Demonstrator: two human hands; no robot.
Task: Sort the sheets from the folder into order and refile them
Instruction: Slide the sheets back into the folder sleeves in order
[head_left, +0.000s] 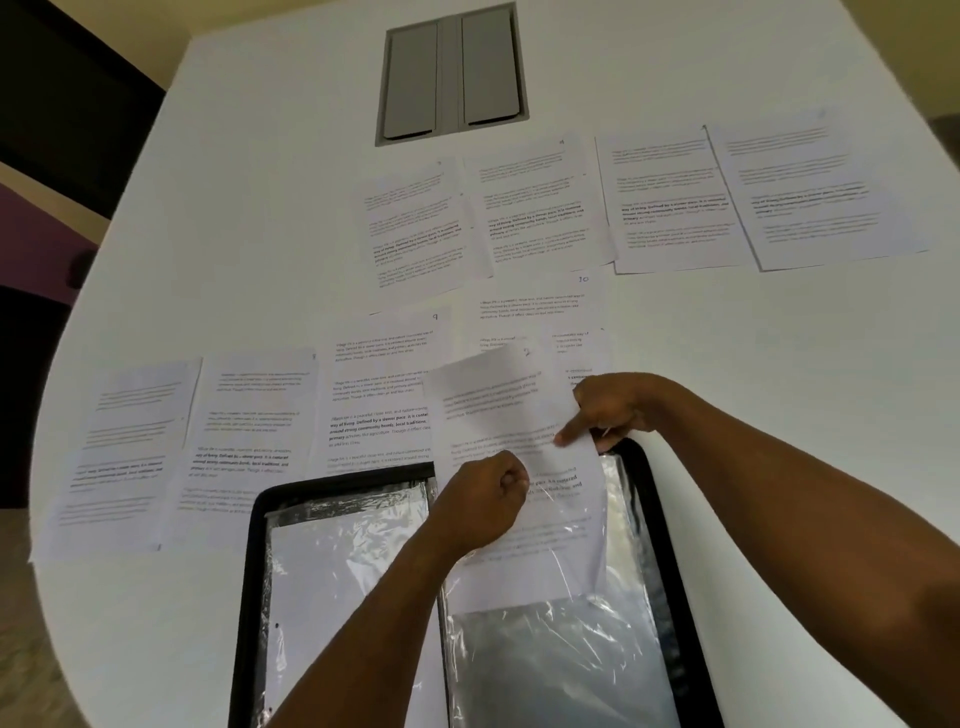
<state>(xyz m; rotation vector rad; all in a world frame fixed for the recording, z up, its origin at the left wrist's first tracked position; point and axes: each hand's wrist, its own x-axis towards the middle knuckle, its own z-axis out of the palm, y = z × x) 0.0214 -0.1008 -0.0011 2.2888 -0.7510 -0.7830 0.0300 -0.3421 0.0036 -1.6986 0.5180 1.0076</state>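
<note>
head: white table (727, 389), grey hatch (451, 75)

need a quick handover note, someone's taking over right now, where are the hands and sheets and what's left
Left hand: pinches the sleeve edge over the open folder.
Right hand: holds the sheet by its right edge; its lower part is already in the sleeve on the folder's right side.
Other sheets lie face up on the table: four in the far row, about five nearer, including those marked 9 and 10.
Done: sheets laid out, one going in.
Left: seat this sheet fully, then file the rest in order.
</note>
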